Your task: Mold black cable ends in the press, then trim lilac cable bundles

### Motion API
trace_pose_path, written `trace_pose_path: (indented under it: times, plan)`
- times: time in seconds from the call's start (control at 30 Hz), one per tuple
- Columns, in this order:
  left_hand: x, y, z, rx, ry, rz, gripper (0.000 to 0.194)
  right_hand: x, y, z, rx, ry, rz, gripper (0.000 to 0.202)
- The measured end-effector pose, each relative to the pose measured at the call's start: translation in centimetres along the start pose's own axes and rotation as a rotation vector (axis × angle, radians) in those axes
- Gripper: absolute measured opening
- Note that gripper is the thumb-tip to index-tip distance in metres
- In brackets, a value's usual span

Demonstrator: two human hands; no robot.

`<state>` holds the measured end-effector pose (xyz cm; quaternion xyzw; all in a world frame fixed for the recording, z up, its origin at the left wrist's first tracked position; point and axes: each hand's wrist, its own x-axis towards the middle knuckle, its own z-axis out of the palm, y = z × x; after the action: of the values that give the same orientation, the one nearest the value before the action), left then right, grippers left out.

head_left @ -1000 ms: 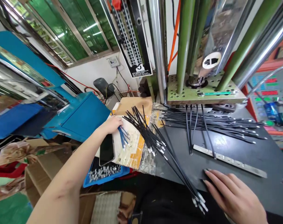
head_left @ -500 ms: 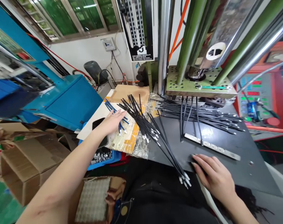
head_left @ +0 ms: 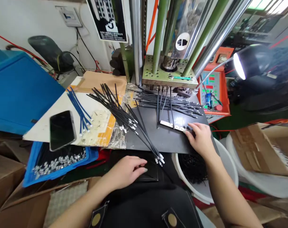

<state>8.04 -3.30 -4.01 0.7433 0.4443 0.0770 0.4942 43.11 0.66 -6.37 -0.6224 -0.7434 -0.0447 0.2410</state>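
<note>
My right hand [head_left: 202,137] pinches the right end of a slotted, light metal bar [head_left: 167,123] on the dark worktable. Several black cables [head_left: 158,106] run from beneath the press plate down toward this bar. Over my lap, my left hand [head_left: 127,171] has loosely bent fingers, the thumb apart, and nothing visible in it. Just right of it, a bundle of black cables [head_left: 110,106] with white-tipped ends overhangs the table edge. Another pile of black cables [head_left: 167,103] lies in front of the press. Blue cables [head_left: 78,109] rest on the white board to the left.
The press plate [head_left: 150,71] with its columns stands behind the table, a green-handled wrench [head_left: 181,78] on it. A phone [head_left: 62,130] lies at left above a blue bin [head_left: 31,177]. A white bucket [head_left: 231,167], lamp [head_left: 248,61] and control box [head_left: 224,91] are at right.
My left hand has left the blue cables and come back over my lap. My right hand has moved from the table's front edge to the bar's end. The view has turned right.
</note>
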Motion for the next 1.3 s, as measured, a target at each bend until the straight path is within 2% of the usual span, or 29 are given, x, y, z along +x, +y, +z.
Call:
trace_pose_path:
  times: [0.07,0.13,0.2,0.27,0.33,0.43,0.5,0.57,0.67,0.8,0.93,1.03,1.1,1.17,1.3]
  plan:
    - [1.3,0.8,2.9,-0.321,-0.041,-0.134,0.038,0.4,1.0,0.9,0.055,-0.060,-0.034,0.023]
    - [2.6,0.8,4.5,-0.680,-0.011,-0.271,0.048,0.5,0.8,1.4,0.122,-0.079,-0.077,0.022]
    - [3.6,0.9,5.3,-0.955,0.029,-0.377,0.054,0.5,-0.5,1.4,0.164,-0.074,-0.126,0.020]
    - [4.2,1.4,5.9,-1.092,0.074,-0.436,0.055,0.2,-2.6,0.8,0.182,-0.070,-0.163,0.022]
    - [4.6,1.9,6.4,-1.145,0.107,-0.443,0.056,-0.5,-5.0,-0.4,0.210,-0.104,-0.200,0.030]
    - [4.6,2.3,6.7,-1.204,0.143,-0.434,0.055,-2.1,-7.9,-2.2,0.347,-0.317,-0.329,0.042]
    - [4.5,2.1,6.8,-1.246,0.149,-0.418,0.054,-3.0,-8.9,-2.6,0.430,-0.463,-0.411,0.042]
    - [4.3,1.7,6.8,-1.276,0.148,-0.399,0.052,-3.6,-9.1,-2.3,0.458,-0.519,-0.440,0.038]
    - [4.0,1.3,6.7,-1.290,0.150,-0.393,0.048,-3.6,-8.9,-1.6,0.479,-0.528,-0.463,0.033]
    - [3.5,1.2,6.6,-1.299,0.154,-0.403,0.044,-3.5,-9.0,-1.1,0.420,-0.531,-0.502,0.036]
    - [3.2,1.1,6.3,-1.309,0.158,-0.405,0.042,-3.9,-9.7,-0.1,0.329,-0.350,-0.536,0.029]
    - [3.1,1.2,6.0,-1.318,0.159,-0.412,0.044,-4.3,-10.3,0.4,0.389,-0.200,-0.516,0.024]
    - [3.1,1.3,5.9,-1.336,0.146,-0.425,0.044,-4.6,-10.7,0.2,0.455,-0.161,-0.472,0.023]
    - [3.2,1.4,5.9,-1.363,0.134,-0.435,0.040,-4.9,-11.1,-0.3,0.485,-0.169,-0.455,0.027]
    - [3.4,1.3,5.8,-1.410,0.127,-0.427,0.036,-5.6,-11.7,-1.0,0.469,-0.256,-0.511,0.033]
